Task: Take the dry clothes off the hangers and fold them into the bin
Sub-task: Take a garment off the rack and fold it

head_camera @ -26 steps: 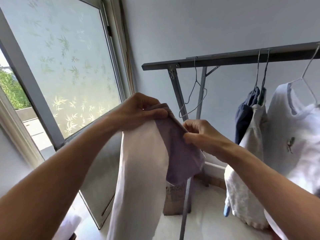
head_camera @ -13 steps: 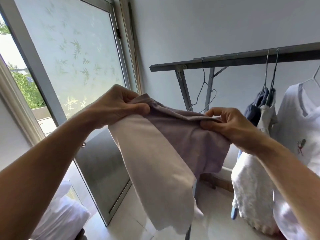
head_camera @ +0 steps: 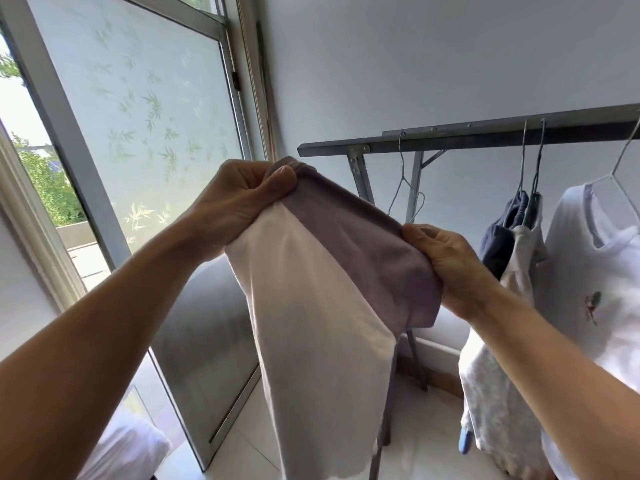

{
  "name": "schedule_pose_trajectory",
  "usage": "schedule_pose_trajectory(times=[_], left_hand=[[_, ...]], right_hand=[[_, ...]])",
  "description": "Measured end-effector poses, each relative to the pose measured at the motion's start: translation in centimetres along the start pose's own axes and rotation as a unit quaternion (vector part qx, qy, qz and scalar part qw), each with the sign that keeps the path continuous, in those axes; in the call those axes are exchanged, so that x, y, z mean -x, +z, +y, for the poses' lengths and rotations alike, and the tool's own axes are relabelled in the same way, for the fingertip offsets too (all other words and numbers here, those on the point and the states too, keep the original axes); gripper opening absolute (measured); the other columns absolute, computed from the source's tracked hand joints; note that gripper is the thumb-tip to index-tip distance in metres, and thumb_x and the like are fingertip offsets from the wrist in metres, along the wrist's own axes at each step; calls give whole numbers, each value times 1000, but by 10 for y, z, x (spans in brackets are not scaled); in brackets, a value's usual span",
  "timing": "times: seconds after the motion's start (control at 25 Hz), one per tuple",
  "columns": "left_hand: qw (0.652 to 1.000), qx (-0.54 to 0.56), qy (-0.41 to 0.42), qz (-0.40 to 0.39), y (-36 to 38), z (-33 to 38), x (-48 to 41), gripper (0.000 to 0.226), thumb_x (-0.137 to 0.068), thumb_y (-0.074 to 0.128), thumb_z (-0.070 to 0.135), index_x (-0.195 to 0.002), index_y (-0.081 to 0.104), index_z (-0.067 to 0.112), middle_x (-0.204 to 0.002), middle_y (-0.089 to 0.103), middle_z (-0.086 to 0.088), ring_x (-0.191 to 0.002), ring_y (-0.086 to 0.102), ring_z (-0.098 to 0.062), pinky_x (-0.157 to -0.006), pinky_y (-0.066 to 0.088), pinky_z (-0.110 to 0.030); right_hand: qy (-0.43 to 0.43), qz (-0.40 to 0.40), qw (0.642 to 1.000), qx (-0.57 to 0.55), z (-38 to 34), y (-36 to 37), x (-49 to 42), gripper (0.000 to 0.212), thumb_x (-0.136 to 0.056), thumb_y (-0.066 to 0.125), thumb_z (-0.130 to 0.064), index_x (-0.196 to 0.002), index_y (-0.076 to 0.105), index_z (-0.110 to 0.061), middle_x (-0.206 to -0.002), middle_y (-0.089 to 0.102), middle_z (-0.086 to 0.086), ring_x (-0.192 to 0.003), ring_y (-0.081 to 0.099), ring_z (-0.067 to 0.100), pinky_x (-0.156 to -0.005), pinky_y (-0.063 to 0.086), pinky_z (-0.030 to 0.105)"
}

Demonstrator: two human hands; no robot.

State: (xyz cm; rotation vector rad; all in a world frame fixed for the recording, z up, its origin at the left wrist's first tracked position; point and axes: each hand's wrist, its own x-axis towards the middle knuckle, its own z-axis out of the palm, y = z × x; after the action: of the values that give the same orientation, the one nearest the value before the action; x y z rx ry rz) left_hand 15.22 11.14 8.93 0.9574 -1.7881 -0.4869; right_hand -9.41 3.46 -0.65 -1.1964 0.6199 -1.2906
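A pale lilac garment point(head_camera: 322, 306) hangs in the air in front of me, stretched along its top edge between both hands. My left hand point(head_camera: 239, 206) grips its upper left corner in a fist. My right hand point(head_camera: 446, 261) pinches the right end of the same edge. An empty wire hanger point(head_camera: 405, 188) dangles from the grey drying rack point(head_camera: 467, 138). Further right on the rack hang a navy garment point(head_camera: 498, 244), a white patterned garment point(head_camera: 495, 375) and a white t-shirt point(head_camera: 595, 271). No bin is in view.
A frosted sliding glass door point(head_camera: 138, 133) stands at the left, partly open to the outdoors. White bedding or a pillow point(head_camera: 128, 448) lies at the bottom left. Pale tiles point(head_camera: 422, 441) cover the floor under the rack's legs.
My hands have drawn apart, spreading the garment's top edge wide. My view has shifted, so the rack sits further right and lower.
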Motion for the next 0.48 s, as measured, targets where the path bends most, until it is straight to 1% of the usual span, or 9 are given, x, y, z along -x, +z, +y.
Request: schedule_pose_trajectory(times=[0.08,0.12,0.2,0.24,0.32,0.36,0.4,0.44,0.48], left_hand=[[1000,-9,1,-21,3,6,-1,30,-89,60,43,-74,78,24,-70,67,11,-61,58,-1,-56,45,-13],[999,-16,3,-38,4,7,-2,29,-89,56,38,-71,77,30,-69,68,14,-61,58,3,-57,44,-10],[997,-25,-1,-70,6,12,-2,29,-87,54,36,-69,77,33,-66,67,16,-59,57,5,-56,43,-8],[996,-29,-9,-78,7,15,-2,27,-86,56,37,-70,77,31,-65,66,16,-59,56,5,-56,43,-9],[996,-38,-27,-80,11,18,-4,25,-84,57,39,-74,76,26,-66,66,16,-60,55,4,-57,44,-10],[996,-40,-33,-75,12,17,-5,24,-83,57,39,-77,76,25,-69,67,15,-63,55,3,-60,45,-11],[996,-41,-38,-67,13,17,-5,25,-83,58,39,-82,76,22,-75,69,12,-68,57,2,-63,47,-11],[996,-45,-37,-64,14,14,-6,32,-82,58,41,-89,76,15,-82,71,6,-75,57,-1,-68,48,-13],[996,-52,-39,-59,14,12,-6,43,-82,59,43,-95,75,5,-90,71,-2,-81,57,-6,-72,47,-17]], right_hand=[[20,14,998,50,4,7,-2,32,-76,70,-32,-91,69,-4,-77,72,8,-65,66,16,-58,55,24],[33,12,997,71,6,10,-4,31,-80,71,-32,-91,69,-3,-75,72,7,-65,65,16,-55,54,22],[60,5,991,119,10,15,-6,28,-86,69,-31,-91,68,-3,-69,72,4,-59,64,12,-48,49,19],[72,2,985,158,12,17,-7,30,-86,69,-33,-93,67,-4,-71,72,2,-61,64,10,-48,48,19],[61,8,963,264,21,17,-11,33,-86,68,-38,-103,65,-9,-89,71,3,-78,66,13,-62,50,23],[23,26,954,297,25,17,-12,29,-89,67,-36,-105,64,-12,-95,69,3,-85,65,16,-70,51,26],[-32,57,949,307,25,20,-10,20,-93,63,-29,-105,64,-14,-97,68,3,-89,64,17,-76,51,27],[-102,90,948,286,23,24,-4,10,-96,58,-22,-102,64,-15,-94,68,2,-89,65,17,-78,51,26],[-171,112,947,246,19,29,4,10,-98,54,-18,-98,64,-17,-90,69,1,-86,66,15,-77,50,24]])
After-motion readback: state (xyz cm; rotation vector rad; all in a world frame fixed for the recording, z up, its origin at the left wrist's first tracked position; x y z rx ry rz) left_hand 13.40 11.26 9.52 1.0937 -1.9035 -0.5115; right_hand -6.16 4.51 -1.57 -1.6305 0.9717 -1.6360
